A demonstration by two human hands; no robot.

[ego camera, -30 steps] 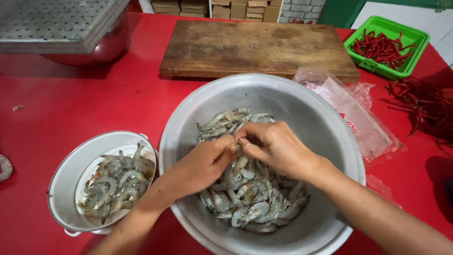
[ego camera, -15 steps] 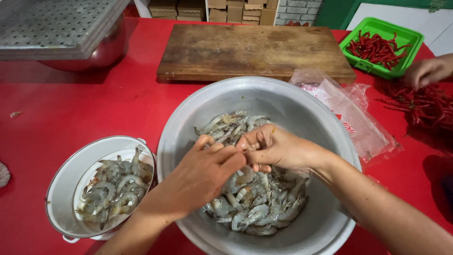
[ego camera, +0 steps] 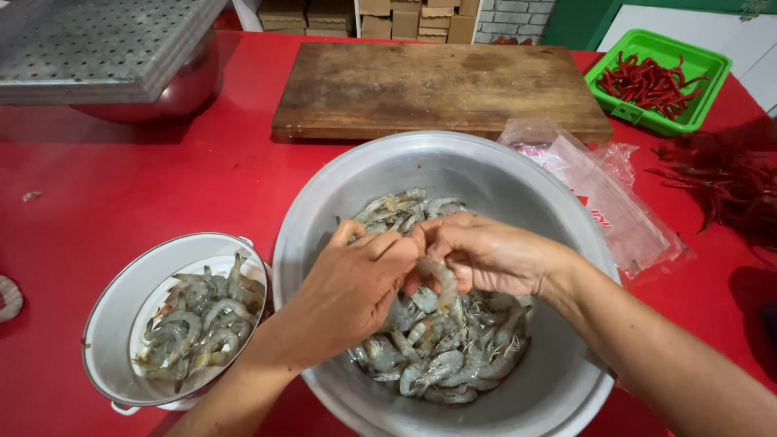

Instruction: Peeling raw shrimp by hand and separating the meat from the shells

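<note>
We are pinching one small grey raw shrimp (ego camera: 441, 279) between our left hand (ego camera: 352, 291) and right hand (ego camera: 486, 255) over the big round metal basin (ego camera: 518, 174), risking it slipping from wet fingers back into the pile.

Board: I see a wooden cutting board (ego camera: 437, 85) behind.
Basket: green, with red chillies (ego camera: 657, 79).
Bag: clear plastic bag (ego camera: 603, 190) at my right.
Table: red (ego camera: 162, 178).

bare red table (ego camera: 162, 186) left, cutting board (ego camera: 437, 85) beyond
</note>
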